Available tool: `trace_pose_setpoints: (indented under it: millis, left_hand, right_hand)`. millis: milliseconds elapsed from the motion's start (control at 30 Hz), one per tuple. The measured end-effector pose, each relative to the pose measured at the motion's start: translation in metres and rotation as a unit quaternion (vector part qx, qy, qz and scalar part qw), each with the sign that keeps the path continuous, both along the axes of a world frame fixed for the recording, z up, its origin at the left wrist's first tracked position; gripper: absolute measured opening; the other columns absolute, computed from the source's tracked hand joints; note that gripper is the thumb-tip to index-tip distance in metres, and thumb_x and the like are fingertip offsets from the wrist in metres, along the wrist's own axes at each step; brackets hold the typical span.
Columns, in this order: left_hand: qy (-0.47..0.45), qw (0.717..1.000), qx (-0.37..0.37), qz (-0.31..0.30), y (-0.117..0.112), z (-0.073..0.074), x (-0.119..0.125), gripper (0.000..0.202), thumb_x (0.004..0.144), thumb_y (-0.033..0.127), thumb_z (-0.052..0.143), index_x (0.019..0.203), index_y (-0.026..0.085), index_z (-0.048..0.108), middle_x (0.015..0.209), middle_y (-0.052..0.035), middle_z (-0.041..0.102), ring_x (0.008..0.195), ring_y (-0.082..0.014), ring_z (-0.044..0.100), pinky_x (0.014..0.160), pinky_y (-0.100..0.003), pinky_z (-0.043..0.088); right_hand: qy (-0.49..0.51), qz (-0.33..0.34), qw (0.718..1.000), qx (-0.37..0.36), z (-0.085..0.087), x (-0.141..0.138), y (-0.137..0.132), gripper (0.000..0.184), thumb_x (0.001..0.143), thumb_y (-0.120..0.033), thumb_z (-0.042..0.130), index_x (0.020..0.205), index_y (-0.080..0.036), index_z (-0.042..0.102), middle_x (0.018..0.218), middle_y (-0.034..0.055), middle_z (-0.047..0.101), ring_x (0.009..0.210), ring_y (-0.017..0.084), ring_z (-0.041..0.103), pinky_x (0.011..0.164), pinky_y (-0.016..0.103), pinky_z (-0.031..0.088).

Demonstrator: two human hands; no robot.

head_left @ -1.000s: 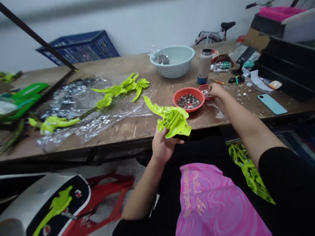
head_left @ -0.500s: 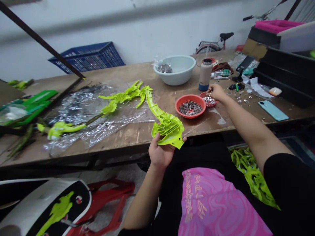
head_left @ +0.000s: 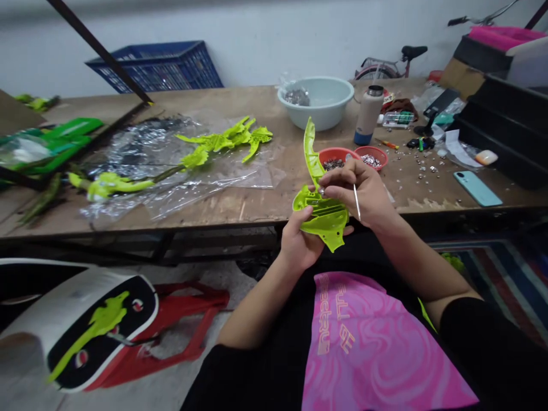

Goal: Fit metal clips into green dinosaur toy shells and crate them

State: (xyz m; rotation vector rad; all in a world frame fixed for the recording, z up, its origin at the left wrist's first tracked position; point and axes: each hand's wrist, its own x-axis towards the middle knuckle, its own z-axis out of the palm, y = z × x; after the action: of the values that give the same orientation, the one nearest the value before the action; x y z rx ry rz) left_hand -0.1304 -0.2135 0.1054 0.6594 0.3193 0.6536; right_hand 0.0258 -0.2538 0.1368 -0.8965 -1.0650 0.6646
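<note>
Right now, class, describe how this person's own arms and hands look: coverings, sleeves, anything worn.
The left hand and right hand are bare: no gloves, rings or watch show. Both forearms are uncovered. A short black fabric sleeve covers the right upper arm; black fabric likewise begins near the left elbow.

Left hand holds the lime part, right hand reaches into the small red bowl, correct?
In the head view the left hand holds the lime part, but the right hand, gripping a thin stick, is at that part, not the small red bowl.
</note>
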Motion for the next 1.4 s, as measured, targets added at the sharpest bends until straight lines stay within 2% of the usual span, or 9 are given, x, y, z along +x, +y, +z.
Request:
trace_pose_setpoints:
  millis: [133,300,500,667,767,900,1167,1300,1400]
  left_hand:
    - [0.021,0.999,0.025,-0.007,-0.005,0.006,-0.004,0.036,0.087,0.037,0.077,0.120,0.022,0.072,0.111,-0.0059,0.085,0.123,-0.0375,0.081,0.106,-0.061,0.070]
    - [0.020,0.998,0.028,-0.055,-0.007,0.001,-0.004,0.034,0.084,0.039,0.077,0.113,0.021,0.072,0.098,-0.0066,0.085,0.112,-0.0409,0.084,0.100,-0.067,0.071]
    - [0.024,0.994,0.008,-0.110,-0.005,-0.004,-0.007,0.049,0.077,0.029,0.080,0.124,0.024,0.069,0.105,-0.0065,0.084,0.118,-0.0447,0.081,0.101,-0.074,0.068]
    - [0.020,0.986,0.027,-0.164,0.000,0.003,-0.014,0.058,0.070,0.018,0.078,0.125,0.026,0.062,0.120,-0.0074,0.084,0.119,-0.0474,0.081,0.098,-0.076,0.068]
    - [0.038,0.981,0.044,-0.183,0.005,0.007,-0.015,0.053,0.071,0.017,0.076,0.122,0.025,0.063,0.120,-0.0083,0.084,0.120,-0.0473,0.081,0.099,-0.075,0.068]
    - [0.058,0.981,0.058,-0.175,0.010,0.006,-0.015,0.049,0.071,0.019,0.076,0.118,0.022,0.064,0.114,-0.0092,0.084,0.116,-0.0454,0.082,0.100,-0.072,0.068]
    - [0.078,0.981,0.076,-0.162,0.010,0.003,-0.008,0.050,0.070,0.019,0.074,0.118,0.021,0.064,0.114,-0.0085,0.084,0.113,-0.0379,0.083,0.099,-0.055,0.071]
    - [0.079,0.979,0.088,-0.166,0.009,0.002,-0.003,0.053,0.069,0.022,0.076,0.120,0.021,0.062,0.117,-0.0104,0.084,0.121,-0.0411,0.081,0.102,-0.058,0.070]
    - [0.072,0.980,0.083,-0.166,0.009,0.000,0.000,0.050,0.067,0.023,0.077,0.115,0.021,0.061,0.118,-0.0109,0.083,0.121,-0.0412,0.080,0.103,-0.058,0.070]
  right_hand:
    - [-0.094,0.016,0.995,-0.013,0.006,-0.013,-0.016,0.062,0.079,-0.051,0.099,0.075,-0.026,0.042,0.099,0.0035,0.083,0.097,0.023,0.080,0.092,0.041,0.068]
    - [-0.268,0.001,0.963,0.007,0.018,-0.010,-0.033,0.036,0.090,-0.027,0.079,0.075,-0.026,0.046,0.086,0.0011,0.077,0.090,0.020,0.077,0.082,0.035,0.060]
    - [-0.374,-0.054,0.925,0.032,0.026,0.001,-0.038,0.036,0.091,-0.025,0.073,0.077,-0.027,0.040,0.084,-0.0002,0.075,0.083,0.019,0.071,0.075,0.034,0.052]
    - [-0.478,-0.016,0.876,0.062,0.020,0.015,-0.028,0.033,0.096,-0.026,0.069,0.077,-0.027,0.042,0.088,0.0026,0.076,0.084,0.021,0.069,0.076,0.035,0.049]
    - [-0.495,0.012,0.866,0.072,0.016,0.022,-0.022,0.032,0.100,-0.029,0.067,0.080,-0.027,0.042,0.088,0.0029,0.073,0.083,0.020,0.065,0.075,0.034,0.047]
    - [-0.483,0.034,0.872,0.064,0.013,0.025,-0.020,0.029,0.102,-0.028,0.063,0.082,-0.027,0.041,0.090,0.0021,0.071,0.081,0.018,0.062,0.074,0.033,0.045]
    - [-0.471,0.057,0.876,0.088,0.003,0.031,-0.018,0.024,0.098,-0.019,0.061,0.083,-0.026,0.044,0.097,0.0021,0.074,0.083,0.016,0.063,0.075,0.031,0.046]
    - [-0.480,0.059,0.869,0.104,-0.001,0.035,-0.018,0.022,0.097,-0.013,0.058,0.083,-0.026,0.045,0.096,0.0013,0.073,0.083,0.016,0.063,0.077,0.032,0.046]
    - [-0.509,0.042,0.855,0.090,-0.002,0.039,-0.018,0.023,0.100,-0.017,0.056,0.083,-0.026,0.045,0.094,0.0020,0.073,0.085,0.018,0.062,0.080,0.034,0.047]
